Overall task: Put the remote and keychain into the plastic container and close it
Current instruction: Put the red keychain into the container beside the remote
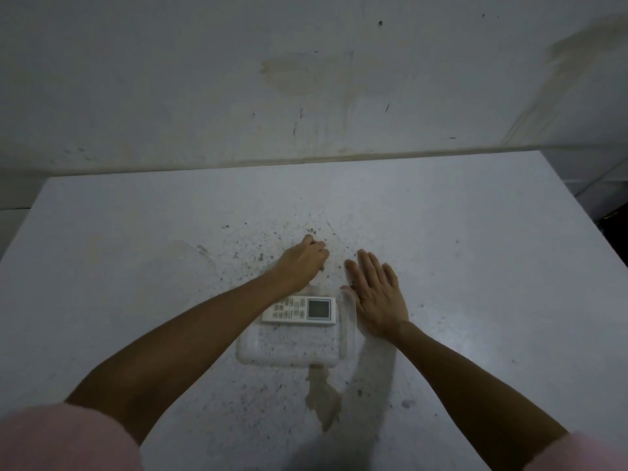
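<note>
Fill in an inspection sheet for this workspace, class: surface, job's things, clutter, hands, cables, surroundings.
Surface: pale table, speckled and stained in the middle.
Job's things: remote lies inside the open clear container; a clear lid seems to lie at far left; keychain not visible.
Clutter: nothing seen.
Hands: left hand curled beyond the container, contents hidden; right hand flat, open, at the container's right edge.
Cables: nothing seen.
Surroundings: marked white wall behind.
</note>
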